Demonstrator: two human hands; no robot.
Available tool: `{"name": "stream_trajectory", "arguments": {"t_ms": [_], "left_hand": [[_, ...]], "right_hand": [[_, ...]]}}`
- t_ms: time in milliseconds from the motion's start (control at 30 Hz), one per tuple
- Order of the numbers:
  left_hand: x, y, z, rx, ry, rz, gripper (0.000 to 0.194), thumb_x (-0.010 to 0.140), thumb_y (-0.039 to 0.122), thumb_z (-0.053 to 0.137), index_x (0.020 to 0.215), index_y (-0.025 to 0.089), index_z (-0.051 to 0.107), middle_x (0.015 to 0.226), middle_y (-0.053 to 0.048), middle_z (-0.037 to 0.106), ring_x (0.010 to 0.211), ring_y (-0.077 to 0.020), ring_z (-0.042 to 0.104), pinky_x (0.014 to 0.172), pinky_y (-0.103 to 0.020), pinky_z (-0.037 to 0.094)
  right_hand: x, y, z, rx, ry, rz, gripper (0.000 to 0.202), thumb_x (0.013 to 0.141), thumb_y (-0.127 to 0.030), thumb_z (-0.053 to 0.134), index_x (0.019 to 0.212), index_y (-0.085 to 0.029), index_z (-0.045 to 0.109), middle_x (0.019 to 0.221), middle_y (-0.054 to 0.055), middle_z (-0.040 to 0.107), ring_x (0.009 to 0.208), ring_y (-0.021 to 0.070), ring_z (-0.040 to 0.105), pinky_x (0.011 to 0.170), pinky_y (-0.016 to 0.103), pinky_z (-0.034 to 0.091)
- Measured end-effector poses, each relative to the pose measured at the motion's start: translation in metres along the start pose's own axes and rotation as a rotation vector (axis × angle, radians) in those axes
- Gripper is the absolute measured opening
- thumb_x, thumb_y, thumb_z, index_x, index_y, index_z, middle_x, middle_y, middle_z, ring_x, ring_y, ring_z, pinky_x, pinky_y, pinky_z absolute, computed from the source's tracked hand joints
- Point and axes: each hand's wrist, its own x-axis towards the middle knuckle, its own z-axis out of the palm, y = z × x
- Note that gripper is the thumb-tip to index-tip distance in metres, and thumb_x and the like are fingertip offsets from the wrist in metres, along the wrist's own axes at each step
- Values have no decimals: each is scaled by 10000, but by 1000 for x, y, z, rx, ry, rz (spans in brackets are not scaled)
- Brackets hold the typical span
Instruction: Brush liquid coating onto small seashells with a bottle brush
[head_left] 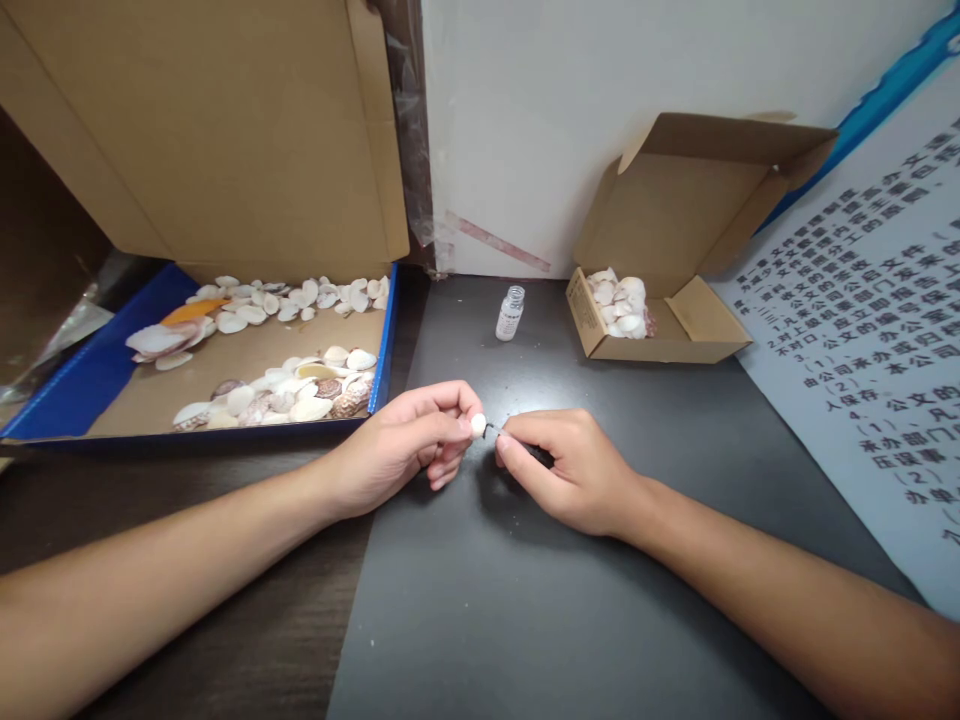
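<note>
My left hand pinches a small white seashell between thumb and fingertips, above the dark mat. From the right, my right hand grips a thin, dark-handled brush-like tool. Its fine tip meets or nearly meets the edge of the shell; the exact contact is too small to tell. Most of the handle is hidden by my fingers. Beyond both hands stands a small clear bottle with a white label, upright and uncapped.
To the left, an open blue cardboard box holds many shells in two groups. At the back right, a smaller brown box has white shells in its left part. A grey mat covers the table; a printed sheet lies at right.
</note>
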Motion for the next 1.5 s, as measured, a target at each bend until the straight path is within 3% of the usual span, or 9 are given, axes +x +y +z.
{"name": "stream_trajectory", "arguments": {"t_ms": [167, 533, 800, 1000, 1300, 1500], "left_hand": [[0, -1, 0, 38, -11, 23, 97, 854, 207, 589, 780, 167, 540, 546, 66, 415, 476, -57, 366, 462, -161, 376], [1, -1, 1, 54, -4, 15, 86, 855, 201, 581, 796, 175, 524, 534, 74, 407, 469, -58, 364, 465, -166, 382], [0, -1, 1, 41, 1, 6, 80, 854, 194, 574, 797, 176, 520, 534, 73, 404, 473, -61, 364, 471, -169, 376], [-1, 1, 2, 17, 0, 15, 81, 846, 191, 580, 796, 175, 520, 549, 71, 407, 479, -61, 357, 471, -172, 374], [0, -3, 0, 81, -10, 31, 83, 866, 196, 569, 805, 176, 518, 522, 81, 413, 459, -55, 369, 469, -170, 369], [1, -3, 0, 86, -1, 23, 109, 873, 217, 587, 809, 181, 506, 515, 86, 416, 451, -53, 370, 468, -169, 368]], "right_hand": [[0, -1, 0, 23, 20, 23, 359, 957, -270, 414, 628, -171, 517, 569, -4, 530, 533, 105, 455, 561, 256, 296], [1, 1, -2, 60, -49, -84, 329, 938, -237, 424, 629, -204, 317, 558, -45, 356, 512, 90, 318, 544, 251, 263], [0, 1, -2, 59, -70, -81, 329, 942, -246, 422, 620, -183, 442, 555, -26, 446, 511, 93, 395, 548, 252, 287], [1, 0, -1, 19, -33, -45, 355, 935, -243, 430, 587, -192, 382, 540, -43, 375, 501, 89, 337, 535, 251, 275], [0, -1, -1, 17, 6, 11, 354, 950, -249, 425, 624, -168, 539, 582, 6, 575, 536, 105, 483, 565, 251, 323], [0, 0, -1, 29, 6, -47, 351, 941, -235, 422, 596, -182, 454, 542, -23, 470, 503, 92, 397, 541, 248, 297]]}}
